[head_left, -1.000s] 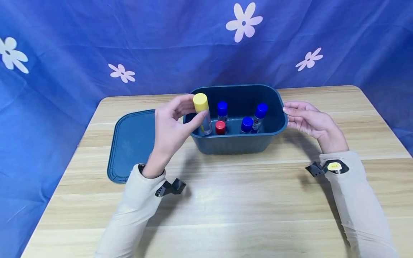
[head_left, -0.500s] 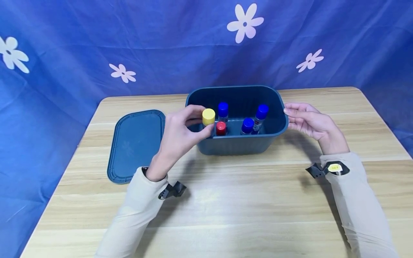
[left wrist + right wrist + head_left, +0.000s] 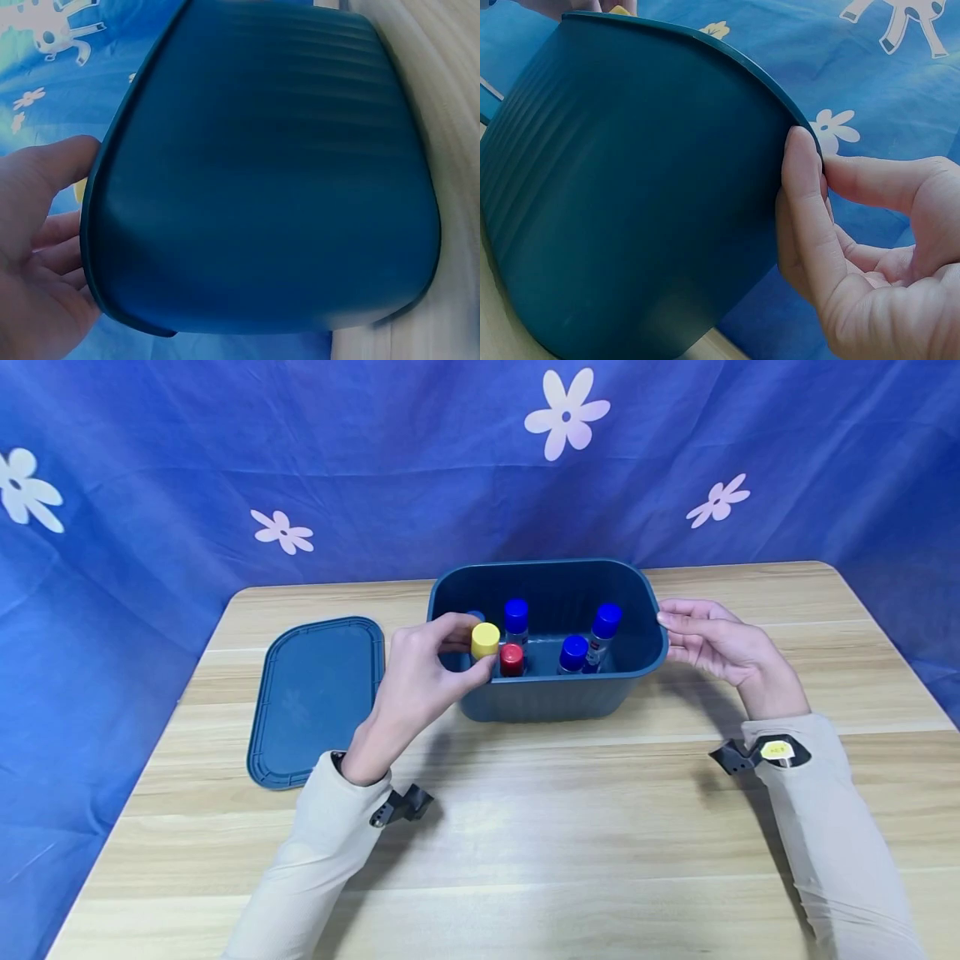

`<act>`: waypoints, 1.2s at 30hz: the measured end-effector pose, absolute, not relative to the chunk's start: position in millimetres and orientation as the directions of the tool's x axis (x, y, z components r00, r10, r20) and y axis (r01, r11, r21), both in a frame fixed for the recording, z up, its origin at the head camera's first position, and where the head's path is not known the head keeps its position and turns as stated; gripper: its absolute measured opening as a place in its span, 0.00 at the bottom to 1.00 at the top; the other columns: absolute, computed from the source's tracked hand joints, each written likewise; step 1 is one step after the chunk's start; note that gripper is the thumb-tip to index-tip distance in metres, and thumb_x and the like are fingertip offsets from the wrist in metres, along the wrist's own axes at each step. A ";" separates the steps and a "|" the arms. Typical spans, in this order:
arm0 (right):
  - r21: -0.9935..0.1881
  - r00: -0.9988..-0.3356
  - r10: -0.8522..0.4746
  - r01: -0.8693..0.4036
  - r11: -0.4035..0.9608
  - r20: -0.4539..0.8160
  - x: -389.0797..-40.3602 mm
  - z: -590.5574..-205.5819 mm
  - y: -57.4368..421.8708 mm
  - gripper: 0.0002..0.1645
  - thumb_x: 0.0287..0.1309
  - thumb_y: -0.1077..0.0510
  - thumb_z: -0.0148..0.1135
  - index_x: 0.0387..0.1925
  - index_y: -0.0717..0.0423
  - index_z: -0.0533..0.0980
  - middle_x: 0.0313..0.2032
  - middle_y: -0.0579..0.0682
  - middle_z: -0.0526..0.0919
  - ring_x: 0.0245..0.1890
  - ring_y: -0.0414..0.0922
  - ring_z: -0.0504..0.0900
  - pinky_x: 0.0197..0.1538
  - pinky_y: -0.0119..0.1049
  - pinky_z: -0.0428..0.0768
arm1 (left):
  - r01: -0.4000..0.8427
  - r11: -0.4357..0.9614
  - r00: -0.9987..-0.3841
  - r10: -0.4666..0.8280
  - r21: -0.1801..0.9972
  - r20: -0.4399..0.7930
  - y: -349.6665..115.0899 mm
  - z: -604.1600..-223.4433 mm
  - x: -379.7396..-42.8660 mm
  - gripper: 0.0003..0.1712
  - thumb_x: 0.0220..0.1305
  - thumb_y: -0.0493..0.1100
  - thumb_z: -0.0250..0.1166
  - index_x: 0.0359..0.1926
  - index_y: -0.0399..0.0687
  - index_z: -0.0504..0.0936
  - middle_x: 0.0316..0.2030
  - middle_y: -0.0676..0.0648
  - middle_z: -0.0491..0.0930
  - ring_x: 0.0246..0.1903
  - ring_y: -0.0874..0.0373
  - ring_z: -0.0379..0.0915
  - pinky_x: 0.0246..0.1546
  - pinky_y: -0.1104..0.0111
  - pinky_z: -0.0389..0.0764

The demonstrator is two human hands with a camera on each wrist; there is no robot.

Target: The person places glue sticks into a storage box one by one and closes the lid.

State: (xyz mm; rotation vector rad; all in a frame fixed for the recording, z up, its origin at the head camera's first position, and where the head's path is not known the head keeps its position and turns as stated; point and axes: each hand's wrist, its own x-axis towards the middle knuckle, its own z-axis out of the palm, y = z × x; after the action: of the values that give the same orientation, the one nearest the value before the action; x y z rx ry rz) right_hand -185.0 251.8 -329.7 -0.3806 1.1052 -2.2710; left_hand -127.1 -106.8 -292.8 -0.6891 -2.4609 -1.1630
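Note:
My left hand reaches over the left end of a dark blue plastic bin. Its thumb and fingers hold a yellow-capped glue stick, upright inside the bin, with most of its body hidden. Beside it stands a shorter red-capped stick. Blue-capped glue sticks are also in the bin, one of them partly behind my left fingers. At the right end, my right hand pinches the bin's rim between thumb and fingers, as the right wrist view shows closely.
A flat dark blue lid lies on the wooden table, left of the bin. Behind the table's far edge hangs a blue curtain with white flowers. Each wrist carries a small black camera mount.
My left hand has lowered the yellow-capped glue stick into the bin, moving slightly right. Its clear body has gone out of sight. My right hand stays on the rim.

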 end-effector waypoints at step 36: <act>-0.787 -0.786 -0.619 0.379 -0.487 0.005 -185.2 -328.6 251.8 0.15 0.69 0.73 0.42 0.47 0.72 0.76 0.40 0.61 0.84 0.38 0.49 0.86 0.44 0.37 0.85 | 0.365 0.713 -0.915 0.392 0.599 0.091 -101.7 -263.6 -140.3 0.12 0.56 0.31 0.69 0.42 0.34 0.81 0.37 0.41 0.84 0.36 0.52 0.81 0.40 0.65 0.85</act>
State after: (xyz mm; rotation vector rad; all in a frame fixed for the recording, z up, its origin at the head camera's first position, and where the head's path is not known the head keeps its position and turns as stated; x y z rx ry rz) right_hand -185.2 251.8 -328.6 -0.3875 1.0992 -2.2636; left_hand -140.3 -101.7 -263.6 -0.6514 -2.9468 -1.0165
